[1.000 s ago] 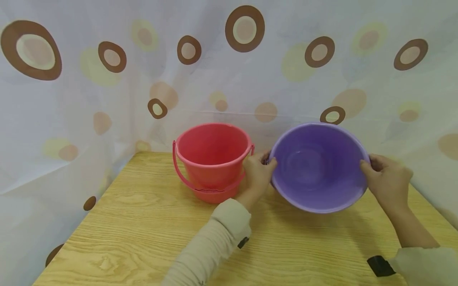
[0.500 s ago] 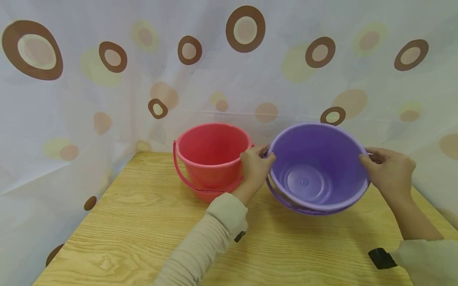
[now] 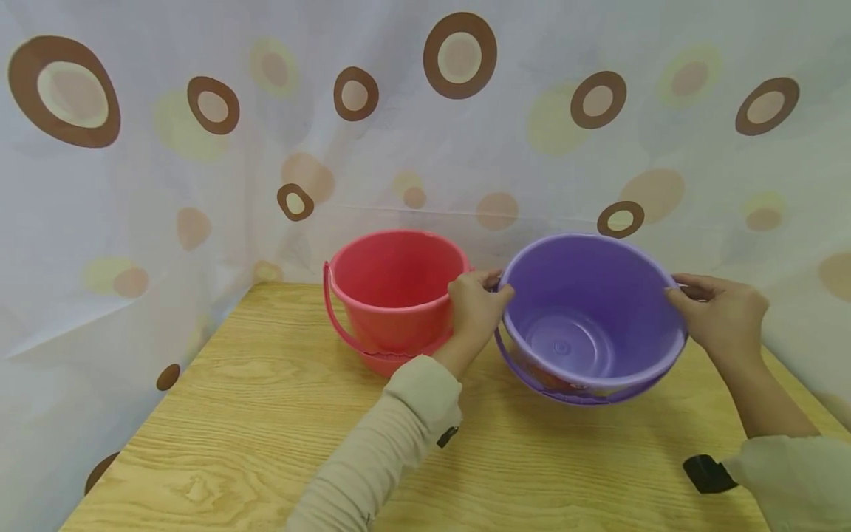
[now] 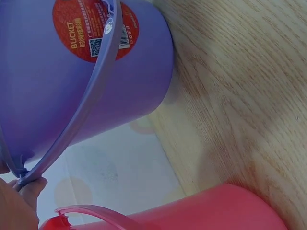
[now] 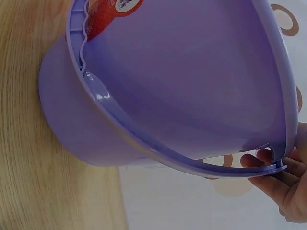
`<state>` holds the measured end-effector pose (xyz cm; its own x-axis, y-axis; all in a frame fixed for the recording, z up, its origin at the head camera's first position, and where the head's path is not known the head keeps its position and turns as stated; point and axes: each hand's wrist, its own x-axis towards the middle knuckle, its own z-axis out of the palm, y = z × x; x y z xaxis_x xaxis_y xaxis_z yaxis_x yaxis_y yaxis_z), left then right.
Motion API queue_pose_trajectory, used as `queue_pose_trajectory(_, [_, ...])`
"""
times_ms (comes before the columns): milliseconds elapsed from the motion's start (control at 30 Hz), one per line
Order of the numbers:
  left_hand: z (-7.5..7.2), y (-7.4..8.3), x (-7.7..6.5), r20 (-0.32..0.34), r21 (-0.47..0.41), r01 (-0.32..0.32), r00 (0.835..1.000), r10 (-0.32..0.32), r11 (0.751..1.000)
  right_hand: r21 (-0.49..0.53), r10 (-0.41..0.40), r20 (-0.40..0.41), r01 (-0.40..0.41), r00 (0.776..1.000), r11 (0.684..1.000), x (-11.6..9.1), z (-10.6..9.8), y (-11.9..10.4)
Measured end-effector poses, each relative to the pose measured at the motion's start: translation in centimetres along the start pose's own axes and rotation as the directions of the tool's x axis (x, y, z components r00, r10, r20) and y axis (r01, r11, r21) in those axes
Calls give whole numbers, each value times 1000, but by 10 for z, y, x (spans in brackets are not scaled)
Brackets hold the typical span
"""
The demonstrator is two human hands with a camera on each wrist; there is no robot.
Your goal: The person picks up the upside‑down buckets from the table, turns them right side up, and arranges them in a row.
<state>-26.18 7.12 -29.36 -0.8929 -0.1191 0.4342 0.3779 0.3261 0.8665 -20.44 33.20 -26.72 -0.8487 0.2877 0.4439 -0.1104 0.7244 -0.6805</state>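
A purple bucket (image 3: 592, 310) is tilted toward me at the right of the head view, its inside and round base showing. My left hand (image 3: 480, 307) pinches its rim on the left side, thumb over the edge, beside the handle joint. On the opposite side my right hand (image 3: 725, 314) grips the rim the same way. The purple handle (image 4: 91, 96) hangs down along the front, across a red label (image 4: 96, 31). In the right wrist view the right fingers (image 5: 271, 187) curl at the handle's end. A red bucket (image 3: 399, 318) stands upright just left of my left hand.
Both buckets are near the back of a wood-grain table (image 3: 266, 443). Behind it hangs a white curtain (image 3: 399, 148) with brown and yellow circles. The red bucket's handle (image 3: 335, 318) hangs down in front of it.
The purple bucket has tipped back more upright and lowered slightly, and its handle has come into view below the rim. Both hands keep their hold; the red bucket stays put.
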Motion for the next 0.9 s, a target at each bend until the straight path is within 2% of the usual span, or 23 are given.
queue_pose_trajectory(100, [-1, -3, 1, 21, -43, -9, 1000, 9, 999, 51, 34, 28, -35, 999, 998, 3, 2, 3])
queue_pose_trajectory(167, [-1, -5, 0, 45, -73, -15, 999, 18, 997, 164, 74, 49, -81, 996, 983, 5, 4, 6])
queue_pose_trajectory(200, [-1, -7, 0, 61, -88, -15, 998, 20, 996, 248, 87, 65, -100, 994, 964, 6, 4, 9])
queue_pose_trajectory(233, [-1, -8, -1, 80, -102, -8, 997, 16, 995, 331, 96, 82, -118, 992, 936, 6, 5, 11])
queue_pose_trajectory(333, [1, -12, -2, 133, -115, 7, 991, 8, 993, 574, 89, 167, -170, 982, 801, 5, 7, 20])
queue_pose_trajectory(400, [3, -14, -3, 160, -129, 18, 987, 3, 992, 665, 59, 241, -209, 969, 716, 5, 8, 26])
queue_pose_trajectory(533, [6, -13, -3, 191, -152, 16, 982, 13, 988, 735, 34, 324, -275, 945, 620, 7, 11, 34])
queue_pose_trajectory(700, [10, -13, -3, 180, -143, 12, 984, 14, 990, 804, 53, 317, -298, 947, 515, 14, 15, 39])
queue_pose_trajectory(733, [11, -13, -3, 174, -141, 13, 985, 12, 990, 805, 58, 313, -297, 948, 513, 15, 16, 39])
queue_pose_trajectory(900, [15, -17, -5, 152, -175, -18, 987, 45, 984, 779, 70, 315, -300, 947, 551, 21, 18, 40])
